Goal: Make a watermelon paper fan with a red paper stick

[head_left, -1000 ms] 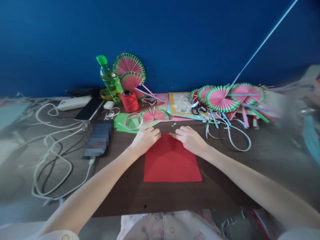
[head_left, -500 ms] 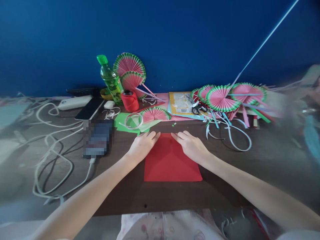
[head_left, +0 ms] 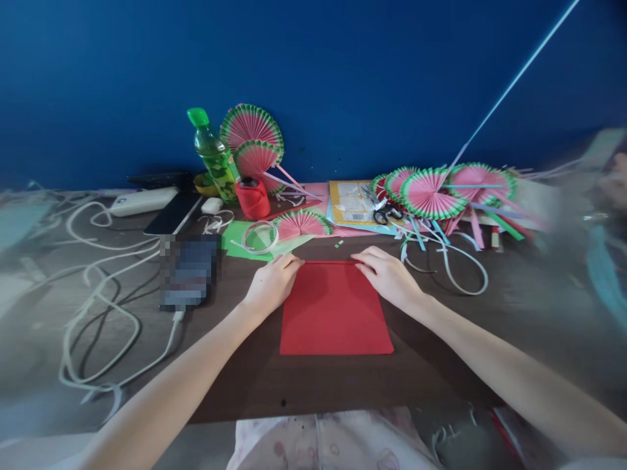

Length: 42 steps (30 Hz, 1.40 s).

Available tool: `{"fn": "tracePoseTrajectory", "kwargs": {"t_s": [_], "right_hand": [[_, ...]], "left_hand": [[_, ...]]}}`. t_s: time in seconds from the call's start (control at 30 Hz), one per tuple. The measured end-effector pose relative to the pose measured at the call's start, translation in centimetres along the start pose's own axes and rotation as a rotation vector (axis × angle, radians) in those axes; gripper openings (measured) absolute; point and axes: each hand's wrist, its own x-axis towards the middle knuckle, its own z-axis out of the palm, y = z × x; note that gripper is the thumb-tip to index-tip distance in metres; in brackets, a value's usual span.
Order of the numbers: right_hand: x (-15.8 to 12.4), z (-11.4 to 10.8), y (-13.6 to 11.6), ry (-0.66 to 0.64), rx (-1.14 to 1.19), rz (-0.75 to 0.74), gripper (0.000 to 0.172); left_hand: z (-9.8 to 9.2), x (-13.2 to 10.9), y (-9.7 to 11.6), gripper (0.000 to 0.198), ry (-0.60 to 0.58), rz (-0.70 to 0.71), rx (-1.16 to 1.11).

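Note:
A sheet of red paper [head_left: 336, 313] lies flat on the dark table in front of me, with a narrow folded strip along its far edge. At that edge's left end, my left hand [head_left: 274, 281] has its fingers pressed together on the paper. My right hand [head_left: 385, 274] pinches the same fold near the far right corner. Both thumbs and fingertips sit close to the crease, and the paper's near edge is untouched.
Pleated pink-and-green paper fans [head_left: 434, 192] lie at the back right beside scissors [head_left: 386, 212]. A green bottle [head_left: 213, 156] and a red roll [head_left: 253, 198] stand at back left. A phone [head_left: 191, 271] with a white cable [head_left: 132, 320] is on the left.
My hands have spread apart along the far edge of the red paper, the right one moving further right toward the corner. More of the folded strip shows between them.

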Motion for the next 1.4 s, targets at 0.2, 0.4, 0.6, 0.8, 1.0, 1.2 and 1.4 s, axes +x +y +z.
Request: {"fn": "tracePoseTrajectory", "kwargs": {"t_s": [0.2, 0.4, 0.6, 0.8, 1.0, 1.2, 1.4], "right_hand": [[3.4, -1.4, 0.2, -0.21, -0.056, 0.071, 0.003], [6.0, -2.3, 0.8, -0.506, 0.047, 0.082, 0.005], [6.3, -1.6, 2.3, -0.584, 0.212, 0.1, 0.01], [6.4, -1.7, 2.3, -0.578, 0.263, 0.149, 0.01], [6.3, -1.7, 1.1, -0.532, 0.282, 0.15, 0.009], [6.2, -0.6, 0.9, -0.483, 0.275, 0.11, 0.007], [6.2, -0.9, 0.8, -0.512, 0.268, 0.095, 0.005]], "left_hand": [[-0.2, 0.7, -1.0, 0.018, 0.072, -0.078, -0.042], [-0.3, 0.6, -1.3, 0.018, 0.053, -0.069, -0.049], [-1.8, 2.9, -1.2, 0.011, -0.185, -0.146, -0.138], [-1.6, 5.5, -0.5, 0.007, -0.284, -0.082, -0.318], [-0.4, 5.2, -0.9, 0.006, -0.255, -0.058, -0.376], [-1.3, 5.7, -0.7, 0.004, -0.342, -0.103, -0.416], [-1.8, 6.0, -0.7, 0.008, -0.44, -0.141, -0.444]]}}
